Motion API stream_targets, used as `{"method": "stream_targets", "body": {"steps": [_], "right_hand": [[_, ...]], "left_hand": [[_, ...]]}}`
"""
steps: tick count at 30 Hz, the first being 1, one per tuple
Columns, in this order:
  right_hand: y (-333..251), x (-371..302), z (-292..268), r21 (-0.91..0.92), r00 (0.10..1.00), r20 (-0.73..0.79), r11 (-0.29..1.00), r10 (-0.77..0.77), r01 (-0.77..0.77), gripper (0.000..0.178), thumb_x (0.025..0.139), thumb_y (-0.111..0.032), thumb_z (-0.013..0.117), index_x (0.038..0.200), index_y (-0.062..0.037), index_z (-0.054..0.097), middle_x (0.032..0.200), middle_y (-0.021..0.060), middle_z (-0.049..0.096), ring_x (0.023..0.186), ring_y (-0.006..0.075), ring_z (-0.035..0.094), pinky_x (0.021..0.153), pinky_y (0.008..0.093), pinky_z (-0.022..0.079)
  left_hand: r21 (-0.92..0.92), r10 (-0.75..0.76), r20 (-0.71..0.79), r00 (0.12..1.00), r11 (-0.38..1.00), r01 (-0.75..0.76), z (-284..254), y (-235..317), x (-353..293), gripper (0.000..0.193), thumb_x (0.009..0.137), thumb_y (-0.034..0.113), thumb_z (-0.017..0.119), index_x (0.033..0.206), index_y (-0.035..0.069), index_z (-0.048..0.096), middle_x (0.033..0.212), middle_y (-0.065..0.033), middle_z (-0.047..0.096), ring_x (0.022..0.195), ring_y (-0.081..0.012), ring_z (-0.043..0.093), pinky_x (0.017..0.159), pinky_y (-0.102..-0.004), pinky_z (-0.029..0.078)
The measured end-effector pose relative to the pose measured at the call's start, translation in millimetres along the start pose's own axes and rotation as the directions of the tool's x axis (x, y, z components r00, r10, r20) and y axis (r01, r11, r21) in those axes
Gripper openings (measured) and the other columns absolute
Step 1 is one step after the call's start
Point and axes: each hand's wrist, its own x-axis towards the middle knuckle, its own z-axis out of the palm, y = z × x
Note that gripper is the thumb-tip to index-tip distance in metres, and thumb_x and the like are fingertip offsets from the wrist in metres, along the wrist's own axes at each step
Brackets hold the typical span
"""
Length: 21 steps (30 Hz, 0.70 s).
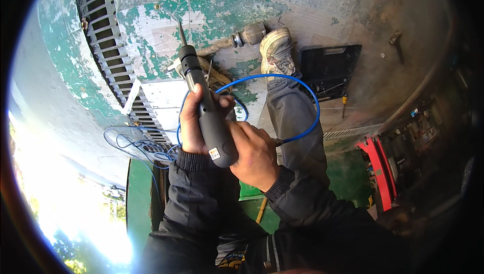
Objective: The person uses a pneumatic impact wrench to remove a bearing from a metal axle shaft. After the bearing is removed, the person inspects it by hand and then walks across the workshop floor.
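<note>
A black air hammer point(214, 123) with a pointed chisel bit point(182, 34) hangs above the floor, its bit facing away from me. My left hand point(191, 117) is closed around its barrel, thumb along the side. My right hand point(256, 155) is closed at the rear of the tool, partly hidden by its body. A blue air hose point(315, 115) loops out from beside my right hand and passes behind the tool. Beyond the bit, a drive shaft point(222, 46) with a thick joint lies on the floor by my shoe point(277, 52).
An open black tool case point(330, 67) lies right of my foot, with a yellow-handled screwdriver point(345, 100) beside it. A hammer-like tool point(397, 44) lies farther right. A metal drain grate point(103, 34) crosses the left; hose coils point(138, 145) rest near it. A red jack point(378, 173) stands right.
</note>
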Motion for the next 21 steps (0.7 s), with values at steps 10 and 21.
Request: {"method": "stream_targets", "body": {"steps": [10,21], "right_hand": [[22.2,7.1,-37.3,0.101,0.986,-0.167,0.995,-0.004,0.021,0.035,0.088,0.001,0.074,0.122,0.003,0.067,0.11,0.0203,0.073,0.099,0.0349,0.075,0.085,0.0405,0.058],[47.7,-0.6,-58.7,0.311,0.936,-0.248,0.935,0.251,-0.168,0.035,0.091,0.005,0.07,0.126,-0.0007,0.068,0.116,0.0038,0.072,0.09,0.0086,0.062,0.083,0.026,0.049]], "left_hand": [[0.935,0.581,0.22,0.783,0.102,-0.339,-40.9,5.8,171.9,0.038,0.101,0.031,0.062,0.119,-0.001,0.072,0.116,-0.0191,0.074,0.111,-0.0367,0.069,0.101,-0.0417,0.052],[0.586,0.185,0.612,0.768,-0.759,-0.284,-58.7,-1.7,243.7,0.02,0.089,0.01,0.063,0.108,0.007,0.069,0.109,-0.0131,0.067,0.111,-0.0349,0.064,0.093,-0.0432,0.054]]}}
